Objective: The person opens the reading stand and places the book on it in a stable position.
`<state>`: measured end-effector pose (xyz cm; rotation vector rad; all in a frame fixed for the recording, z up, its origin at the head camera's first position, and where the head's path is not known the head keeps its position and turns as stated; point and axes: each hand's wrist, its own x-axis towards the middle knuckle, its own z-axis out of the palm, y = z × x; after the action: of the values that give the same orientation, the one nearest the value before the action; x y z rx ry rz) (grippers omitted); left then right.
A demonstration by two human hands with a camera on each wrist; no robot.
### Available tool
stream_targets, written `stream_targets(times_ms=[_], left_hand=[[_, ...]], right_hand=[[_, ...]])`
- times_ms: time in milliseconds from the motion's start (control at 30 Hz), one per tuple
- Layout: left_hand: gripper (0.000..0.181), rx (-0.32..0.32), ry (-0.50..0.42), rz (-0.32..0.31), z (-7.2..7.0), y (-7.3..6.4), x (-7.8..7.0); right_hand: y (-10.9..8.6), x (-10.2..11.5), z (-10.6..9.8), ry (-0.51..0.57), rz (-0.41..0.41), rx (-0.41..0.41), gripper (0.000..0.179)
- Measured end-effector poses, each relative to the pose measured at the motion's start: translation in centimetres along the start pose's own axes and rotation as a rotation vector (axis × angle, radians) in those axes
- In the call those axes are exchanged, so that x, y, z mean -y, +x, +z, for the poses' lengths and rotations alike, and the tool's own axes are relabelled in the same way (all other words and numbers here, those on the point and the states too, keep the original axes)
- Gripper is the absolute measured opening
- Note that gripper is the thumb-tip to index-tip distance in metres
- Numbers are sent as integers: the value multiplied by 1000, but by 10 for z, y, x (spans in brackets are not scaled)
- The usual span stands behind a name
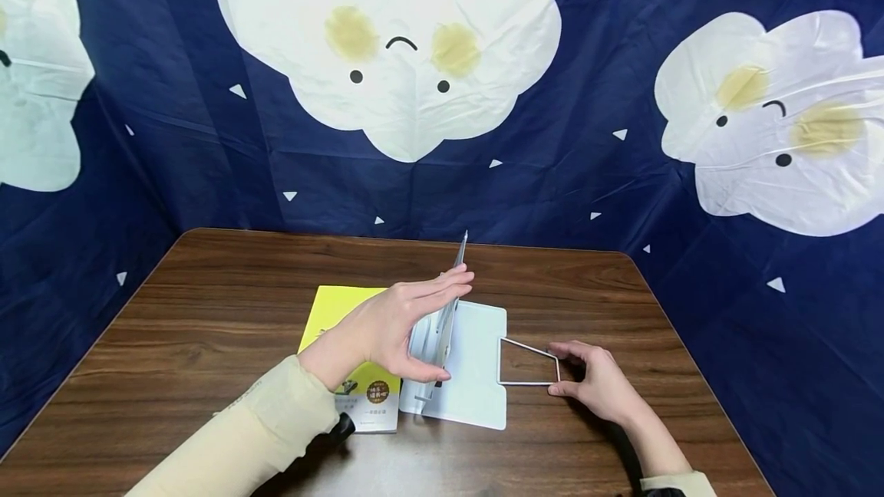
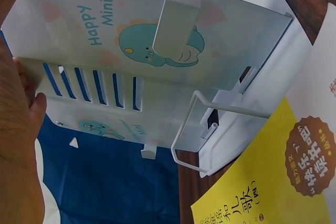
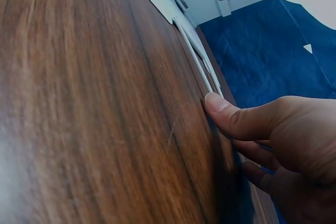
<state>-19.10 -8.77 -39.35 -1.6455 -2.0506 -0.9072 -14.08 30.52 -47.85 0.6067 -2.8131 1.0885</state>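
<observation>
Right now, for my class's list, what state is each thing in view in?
Book: closed, lying flat
Stand panel: raised, roughly upright
Stand base: lying flat
Wire loop: extended beyond the base
Wire bracket: jutting out on the book's side
Left hand: touching the panel, thumb apart
Right hand: pinching the loop's end
Backdrop: hanging, creased

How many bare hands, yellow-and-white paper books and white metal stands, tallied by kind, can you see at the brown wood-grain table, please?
Bare hands: 2 (left hand, right hand)
Yellow-and-white paper book: 1
White metal stand: 1
Total: 4
</observation>
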Motion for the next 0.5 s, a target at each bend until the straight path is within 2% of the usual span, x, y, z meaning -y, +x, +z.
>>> stream_targets(times_ms=[267,500], left_hand=[[109,-35,10,47,-1,0,2],[108,-58,21,83,0,0,2]], right_hand=[[1,-1,-2,-13,-14,24,57],[1,-3,-2,20,-31,23,53]])
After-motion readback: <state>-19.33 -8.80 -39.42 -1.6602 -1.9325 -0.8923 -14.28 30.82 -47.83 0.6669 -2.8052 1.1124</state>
